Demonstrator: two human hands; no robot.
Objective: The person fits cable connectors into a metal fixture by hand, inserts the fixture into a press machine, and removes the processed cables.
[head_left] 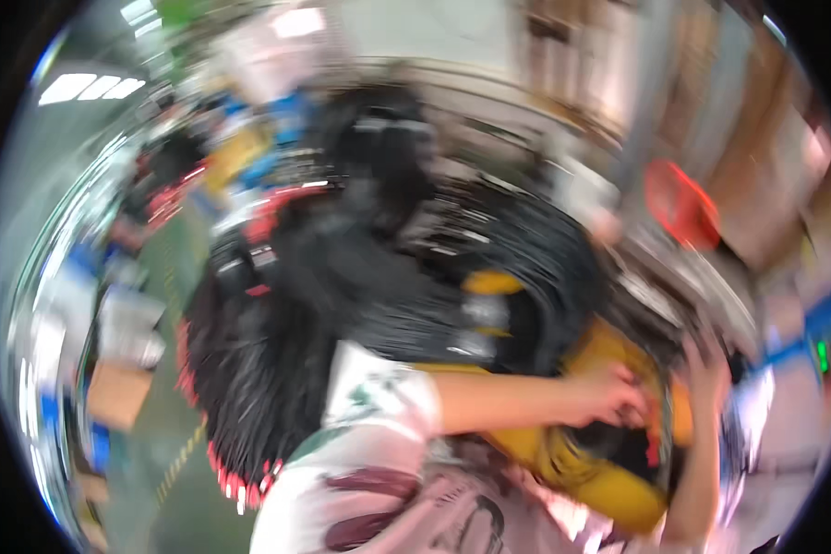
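My left hand (608,397) is over the yellow bin (619,494), with my right hand (706,374) just to its right.
The picture is blurred. The bin's near wall lies on the near side of my left hand and slants from far left to near right; the whole long axis I cannot tell. My left hand looks the nearer one to its dark inside. The left fingers are bent, but whether they pinch something I cannot tell; the right fingers look stretched and apart. The black cables (549,258) lie to the far left of both hands, and the red basket (681,205) stands at the far side.
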